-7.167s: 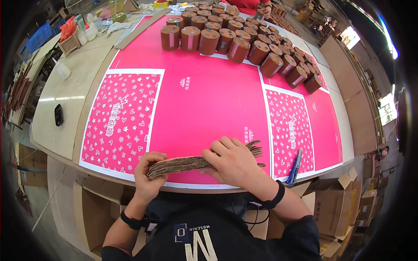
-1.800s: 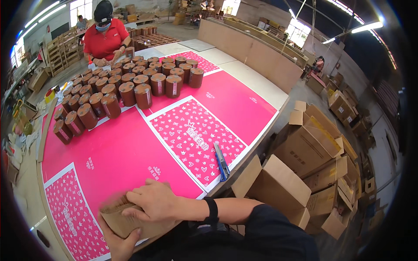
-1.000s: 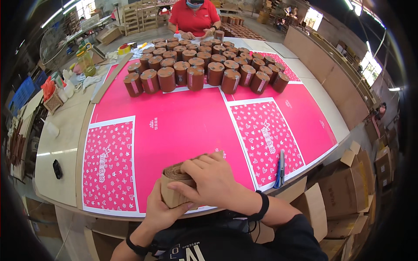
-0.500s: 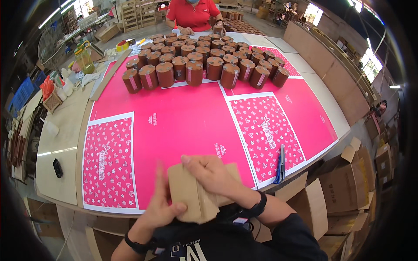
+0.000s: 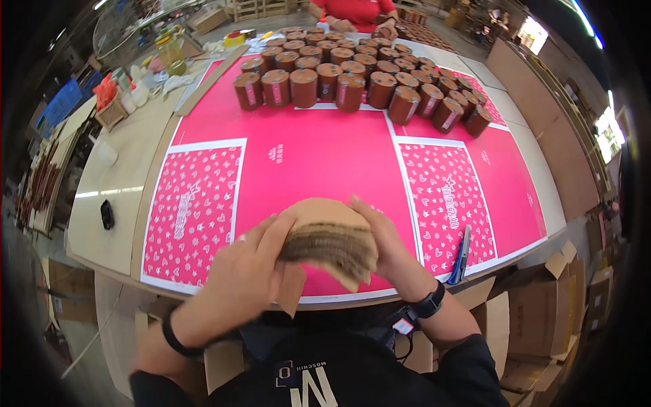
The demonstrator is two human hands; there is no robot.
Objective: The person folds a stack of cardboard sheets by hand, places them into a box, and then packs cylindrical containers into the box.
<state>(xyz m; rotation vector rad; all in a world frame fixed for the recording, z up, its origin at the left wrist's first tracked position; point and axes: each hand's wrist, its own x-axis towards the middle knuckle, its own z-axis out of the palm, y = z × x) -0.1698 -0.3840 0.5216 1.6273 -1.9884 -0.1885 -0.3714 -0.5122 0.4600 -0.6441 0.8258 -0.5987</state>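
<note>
I hold a stack of brown cardboard sheets (image 5: 330, 239) in both hands, raised just above the near edge of the pink printed sheet (image 5: 319, 159) that covers the table (image 5: 119, 203). My left hand (image 5: 245, 270) grips the stack's left end, fingers curled over the top and closed on the cardboard; my right hand (image 5: 385, 237) grips the right end, fingers wrapped over the top edge and likewise closed on it. The stack bows upward in the middle, and its layered edges face me. One loose cardboard flap hangs below the stack beside my left palm. A dark band sits on my left wrist and a black watch (image 5: 430, 305) on my right. On the pink sheet, a white-patterned panel lies to the left and another to the right of the stack. A blue utility knife (image 5: 462, 252) lies on the right panel near the table edge, well apart from my right hand. At the far end of the table stand many brown cylindrical tubs (image 5: 352, 85) with lids, grouped closely in rows. Behind them a person in a red top (image 5: 352, 10) works. A small black object (image 5: 107, 214) lies on the bare table surface to the left. Cardboard boxes (image 5: 549, 298) stand on the floor to my right.
</note>
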